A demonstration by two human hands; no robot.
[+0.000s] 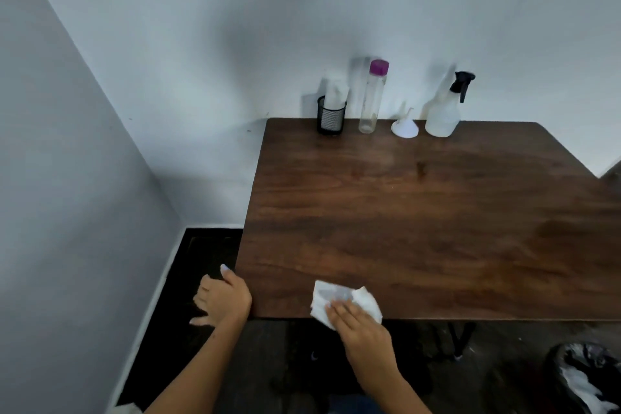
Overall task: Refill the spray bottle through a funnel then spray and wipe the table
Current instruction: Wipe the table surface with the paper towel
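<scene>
A white paper towel (339, 299) lies crumpled on the near edge of the brown wooden table (437, 212), and my right hand (361, 329) presses down on it. My left hand (221, 301) rests against the table's near left corner, fingers spread. At the far edge by the wall stand the translucent spray bottle (443, 114) with a black trigger head, a white funnel (405, 126) lying mouth down, and a clear bottle (372, 99) with a purple cap that looks nearly empty.
A black mesh cup (331, 116) holding white paper stands left of the clear bottle. Grey walls close in behind and to the left. A bin with a black liner (584, 380) sits on the dark floor at lower right. A black table leg (460, 339) shows below the edge.
</scene>
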